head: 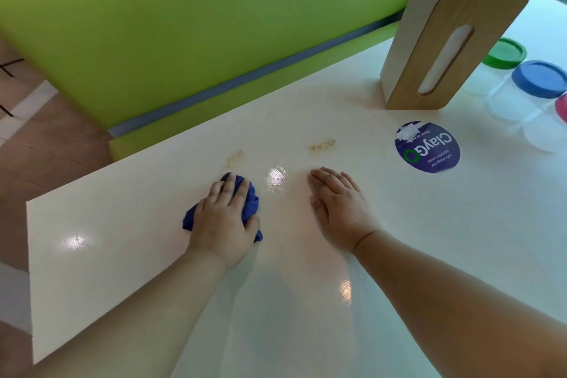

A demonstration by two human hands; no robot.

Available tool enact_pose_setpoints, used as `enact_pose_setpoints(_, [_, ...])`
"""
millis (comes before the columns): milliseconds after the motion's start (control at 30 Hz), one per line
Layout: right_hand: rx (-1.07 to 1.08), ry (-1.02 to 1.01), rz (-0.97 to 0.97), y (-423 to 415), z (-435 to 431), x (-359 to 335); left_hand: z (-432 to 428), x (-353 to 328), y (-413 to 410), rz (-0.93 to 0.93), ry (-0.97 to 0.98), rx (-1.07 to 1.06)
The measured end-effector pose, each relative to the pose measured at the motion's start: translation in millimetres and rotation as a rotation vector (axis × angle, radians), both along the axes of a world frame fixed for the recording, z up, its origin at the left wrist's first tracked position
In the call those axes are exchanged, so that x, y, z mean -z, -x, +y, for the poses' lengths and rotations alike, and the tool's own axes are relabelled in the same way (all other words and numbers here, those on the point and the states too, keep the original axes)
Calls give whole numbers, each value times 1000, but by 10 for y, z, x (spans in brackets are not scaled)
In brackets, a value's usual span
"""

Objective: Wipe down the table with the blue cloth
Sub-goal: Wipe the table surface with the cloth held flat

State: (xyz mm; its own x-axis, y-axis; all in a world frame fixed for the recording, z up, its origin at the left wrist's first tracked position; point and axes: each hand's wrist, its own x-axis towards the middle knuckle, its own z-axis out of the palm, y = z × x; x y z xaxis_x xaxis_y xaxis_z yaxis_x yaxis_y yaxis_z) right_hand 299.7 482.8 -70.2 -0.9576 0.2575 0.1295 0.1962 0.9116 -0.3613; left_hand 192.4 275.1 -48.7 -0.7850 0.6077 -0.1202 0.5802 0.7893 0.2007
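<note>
The left hand (224, 218) presses down on the bunched blue cloth (250, 202), its fingers spread over the top and curled around the wad, so it is grasping the cloth against the white table (92, 255). The cloth lies on the left-centre part of the tabletop, with folds showing beyond the fingertips, at the left of the hand and below the thumb. The right hand (337, 209) rests flat on the table just to the right, palm down and fingers straight together, holding nothing; the 2 hands are apart, with a bright patch of reflected light between them.

Beyond the hands, 2 brownish smudges mark the surface: the left stain (235, 157) sits just past the cloth, and the right stain (322, 145) sits just past the right hand's fingertips. Further right, a round purple sticker (428, 147) reading "ClayGo" is stuck to the table. Behind it stands an upright wooden tissue box (448, 37) with a long slot in its face. To the right of the box are clear jars, 1 with a green lid (504, 53), 1 with a blue lid (540, 78), and a red lid (561, 107) cut off by the frame edge. A lime-green bench (184, 24) runs along the far side of the table.
</note>
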Motion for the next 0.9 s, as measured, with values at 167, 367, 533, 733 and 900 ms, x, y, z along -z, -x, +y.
enact_pose_setpoints(167, [-2, -18, -8, -2, 2, -7, 63, 20, -108, -2, -28, 192])
enact_pose_setpoints(367, [1, -20, 12, -3, 13, 13, -195, 31, -198, -2, -77, 96])
enact_pose_setpoints(533, [1, -26, 18, 3, 11, 16, -314, 14, 181, -24, -91, -241])
enact_pose_setpoints(733, [-1, -24, 34, -1, 12, 24, -495, 62, 238, -61, -86, -54])
enact_pose_setpoints(900, [-2, -26, 55, 1, 13, 23, -689, 24, 668, -7, -193, -328])
